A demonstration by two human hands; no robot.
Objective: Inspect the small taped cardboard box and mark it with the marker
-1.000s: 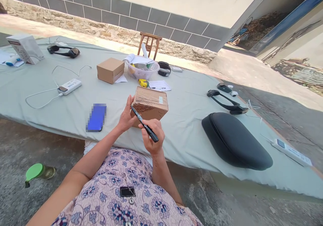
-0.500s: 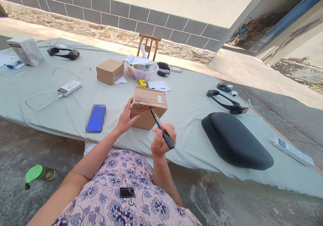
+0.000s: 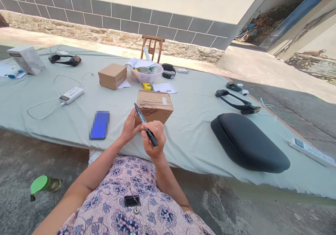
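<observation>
In front of me on the cloth-covered table stands a cardboard box (image 3: 155, 102), its front upper edge covered in dark scribbled lines and a small white patterned mark on top. My left hand (image 3: 129, 126) grips the box at its left front corner, thumb across the front face. A black marker pen (image 3: 140, 114) is held by my right hand (image 3: 154, 139), fingers closed around it. The pen's tip points up and left, at the upper left front corner of the box. Whether the tip touches the cardboard, I cannot tell.
Behind the box are a yellow tape measure (image 3: 147, 86), papers, a plastic basket (image 3: 146, 77) and a second box (image 3: 112, 76). A blurred blue phone-like object (image 3: 99, 125) lies left, a power strip (image 3: 71, 95) beyond it. A black padded case (image 3: 249, 142) sits right.
My right hand has carried the marker left along the box's front upper edge, from its middle to the left corner. My left hand keeps its hold on the box.
</observation>
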